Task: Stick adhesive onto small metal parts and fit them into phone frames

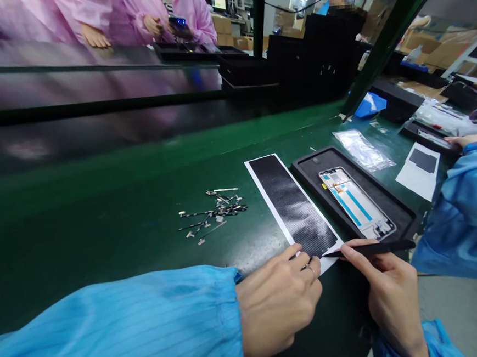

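A long white backing sheet carrying rows of small black stickers (292, 207) lies on the green table. My left hand (283, 299), a ring on one finger, is closed over the sheet's near end with its fingers bent; the thumb is hidden. In my right hand (391, 285) is a pair of black tweezers (376, 248), held in a pinch. The tweezers' tips touch the sheet's near end beside my left fingertips. Right of the sheet, a phone frame (358, 205) with blue strips rests in a black foam tray (310, 167).
Left of the sheet is a loose pile of thin flex cables (216, 213). A clear plastic bag (364, 149) and a white card with a black patch (419, 170) lie beyond the tray. A co-worker's blue sleeve (468, 210) is close on the right. Across the table are people in pink.
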Available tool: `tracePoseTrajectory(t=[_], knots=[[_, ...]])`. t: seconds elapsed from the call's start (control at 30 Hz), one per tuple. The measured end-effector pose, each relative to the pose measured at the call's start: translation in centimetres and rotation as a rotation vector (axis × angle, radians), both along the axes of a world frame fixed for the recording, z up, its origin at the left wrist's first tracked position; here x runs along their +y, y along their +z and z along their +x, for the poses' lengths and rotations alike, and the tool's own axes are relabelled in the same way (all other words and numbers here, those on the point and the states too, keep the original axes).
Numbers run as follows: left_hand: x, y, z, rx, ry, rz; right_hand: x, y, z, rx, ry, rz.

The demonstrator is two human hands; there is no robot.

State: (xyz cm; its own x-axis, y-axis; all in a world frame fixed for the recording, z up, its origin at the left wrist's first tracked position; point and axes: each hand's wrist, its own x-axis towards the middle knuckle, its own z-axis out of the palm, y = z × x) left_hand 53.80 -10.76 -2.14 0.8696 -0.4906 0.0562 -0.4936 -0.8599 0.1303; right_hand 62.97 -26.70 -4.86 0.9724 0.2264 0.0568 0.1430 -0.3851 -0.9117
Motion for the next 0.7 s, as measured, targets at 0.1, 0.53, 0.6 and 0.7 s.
tracePoseTrajectory(t=[0.1, 0.53, 0.6, 0.7], knots=[[0.0, 0.1, 0.1, 0.015, 0.003, 0.016, 0.1, -0.1, 0.1, 0.006, 0.006, 0.005], [0.1, 0.1, 0.3, 0.054, -0.015, 0.007, 0.0, -0.7, 0.5, 0.135, 0.008, 0.256], [0.1, 0.2, 0.3, 0.063, 0.014, -0.035, 0.1, -0.3, 0.4, 0.125, -0.019, 0.312], [0.2, 1.0, -0.3, 0.059, 0.186, -0.189, 0.4, 0.6, 0.0, 0.097, -0.065, 0.376]])
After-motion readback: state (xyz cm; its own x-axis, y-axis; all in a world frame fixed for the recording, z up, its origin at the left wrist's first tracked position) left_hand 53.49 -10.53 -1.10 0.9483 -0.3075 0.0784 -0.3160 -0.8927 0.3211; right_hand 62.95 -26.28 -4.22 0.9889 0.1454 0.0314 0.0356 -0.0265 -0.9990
